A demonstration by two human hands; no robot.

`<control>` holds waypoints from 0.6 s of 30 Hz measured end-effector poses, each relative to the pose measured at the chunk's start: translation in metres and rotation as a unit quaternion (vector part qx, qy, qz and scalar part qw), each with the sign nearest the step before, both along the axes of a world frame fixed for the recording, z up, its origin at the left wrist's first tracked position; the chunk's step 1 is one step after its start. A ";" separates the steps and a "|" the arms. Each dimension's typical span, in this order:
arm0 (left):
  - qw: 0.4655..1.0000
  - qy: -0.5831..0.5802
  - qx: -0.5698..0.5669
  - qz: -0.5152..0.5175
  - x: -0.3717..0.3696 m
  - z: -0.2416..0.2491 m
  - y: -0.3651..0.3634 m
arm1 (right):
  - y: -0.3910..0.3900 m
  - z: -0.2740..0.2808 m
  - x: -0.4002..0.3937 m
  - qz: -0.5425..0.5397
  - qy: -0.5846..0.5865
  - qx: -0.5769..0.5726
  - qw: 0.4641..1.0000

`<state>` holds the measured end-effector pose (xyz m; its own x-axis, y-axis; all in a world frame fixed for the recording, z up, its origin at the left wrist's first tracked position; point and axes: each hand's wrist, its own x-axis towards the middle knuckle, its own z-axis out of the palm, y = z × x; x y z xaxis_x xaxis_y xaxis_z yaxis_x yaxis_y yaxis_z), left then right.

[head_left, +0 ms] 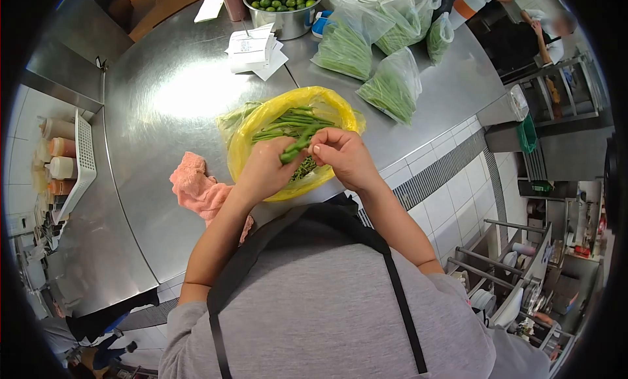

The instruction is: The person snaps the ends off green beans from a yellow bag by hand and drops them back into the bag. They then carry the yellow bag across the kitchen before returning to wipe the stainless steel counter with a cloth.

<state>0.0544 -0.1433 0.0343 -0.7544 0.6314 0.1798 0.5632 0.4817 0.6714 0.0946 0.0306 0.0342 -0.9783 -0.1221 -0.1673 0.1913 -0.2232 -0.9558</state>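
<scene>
My left hand [269, 166] is closed around a few green beans [288, 155], which stick out between thumb and fingers. Close beside it, my right hand [345, 158] pinches at the beans' far ends with thumb and forefinger. Both hands are over a yellow plastic bag [243, 140], opened wide on the steel table. Inside the bag lie long green beans [294, 122], and small cut-looking green pieces [305, 168] show below my hands. A pink cloth [196, 186] lies crumpled to the left of the bag.
Clear bags of green beans [392, 88] stand at the back right of the steel table [163, 143]. A metal pot of limes [288, 24] and paper slips [252, 49] are at the back. Sauce bottles [62, 147] are at left. Another person [523, 42] stands far right.
</scene>
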 end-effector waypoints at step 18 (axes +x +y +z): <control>0.599 -0.509 0.614 0.064 -0.004 0.001 -0.006 | 0.000 -0.005 -0.006 -0.132 0.093 0.077 0.984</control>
